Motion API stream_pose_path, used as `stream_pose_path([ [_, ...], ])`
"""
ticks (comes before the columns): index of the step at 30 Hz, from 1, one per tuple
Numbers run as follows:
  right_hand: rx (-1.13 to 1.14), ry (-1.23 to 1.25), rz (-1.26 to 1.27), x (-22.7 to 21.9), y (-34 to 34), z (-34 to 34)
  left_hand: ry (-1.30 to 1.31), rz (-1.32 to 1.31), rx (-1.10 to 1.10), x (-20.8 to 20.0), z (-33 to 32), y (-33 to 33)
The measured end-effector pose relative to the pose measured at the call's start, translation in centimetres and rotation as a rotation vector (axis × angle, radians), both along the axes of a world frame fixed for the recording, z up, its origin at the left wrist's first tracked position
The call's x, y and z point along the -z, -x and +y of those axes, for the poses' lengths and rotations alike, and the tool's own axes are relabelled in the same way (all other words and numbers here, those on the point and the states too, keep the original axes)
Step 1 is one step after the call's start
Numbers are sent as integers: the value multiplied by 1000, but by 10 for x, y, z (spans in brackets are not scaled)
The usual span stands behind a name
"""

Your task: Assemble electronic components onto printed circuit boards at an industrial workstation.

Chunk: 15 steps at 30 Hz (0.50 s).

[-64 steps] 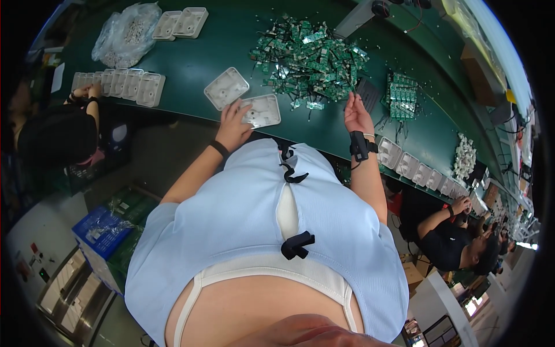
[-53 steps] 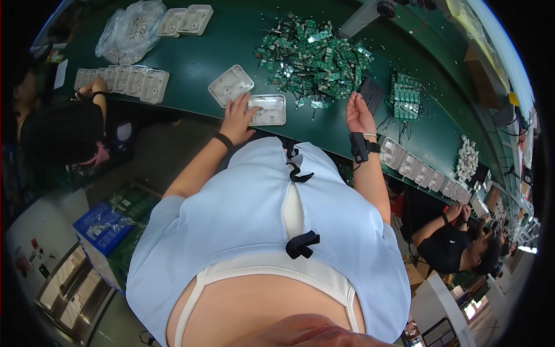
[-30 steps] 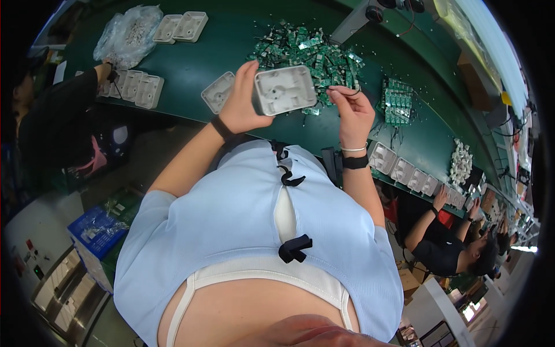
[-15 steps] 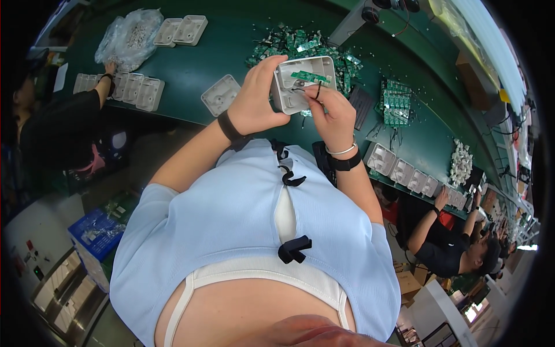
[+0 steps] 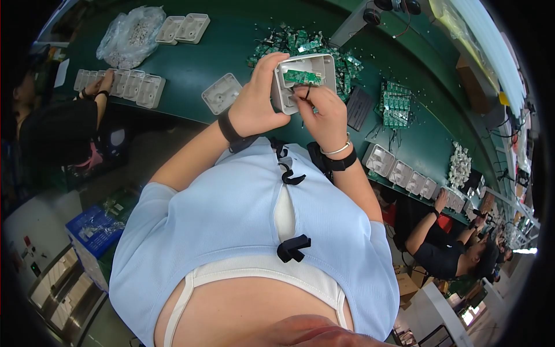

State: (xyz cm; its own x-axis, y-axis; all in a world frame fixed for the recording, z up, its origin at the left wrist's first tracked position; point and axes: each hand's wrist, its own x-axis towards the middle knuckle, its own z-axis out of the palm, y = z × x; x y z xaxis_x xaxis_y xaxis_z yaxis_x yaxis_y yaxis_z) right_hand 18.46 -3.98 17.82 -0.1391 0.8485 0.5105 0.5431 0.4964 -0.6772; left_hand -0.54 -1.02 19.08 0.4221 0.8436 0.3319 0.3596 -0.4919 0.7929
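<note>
While the left hand (image 5: 254, 107) grips the pale grey rectangular plastic housing (image 5: 300, 81) by its left edge, fingers wrapped round and clamped on it, the housing is up off the dark green surface (image 5: 219, 55), held in the air just in front of the chest, open side facing the camera. Inside it lies a small green circuit board (image 5: 302, 76), up against the far wall. Right hand (image 5: 324, 113) comes in from the near right, fingertips pinched together at a thin black wire loop (image 5: 306, 92) just below the board; whether they actually have hold of the wire I cannot tell.

Behind the housing, on the far side, a heap of loose green circuit boards (image 5: 312, 46) spreads over the surface. Left of the hands, one empty grey housing shell (image 5: 221, 93) lies near the surface's near edge, with bare green room around it. Further left, a row of grey shells (image 5: 124, 87) runs along that same edge, and a clear plastic bag of small white parts (image 5: 130, 37) lies beyond them. On the right, a stack of green boards (image 5: 396, 104) and a dark flat pad (image 5: 358, 108) are close by, leaving less room that side. Another row of grey shells (image 5: 404, 170) lines the edge at far right.
</note>
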Motion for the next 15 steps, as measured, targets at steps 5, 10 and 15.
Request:
stream_pose_path([
  [5,42,-22,-202,-5,0,5,63,-18,18,6,1,2],
  [10,53,10,-79,-2,-13,7,175,-5,55,5,1,10],
  [15,84,89,64,-7,-20,13,135,36,128,1,2,15],
])
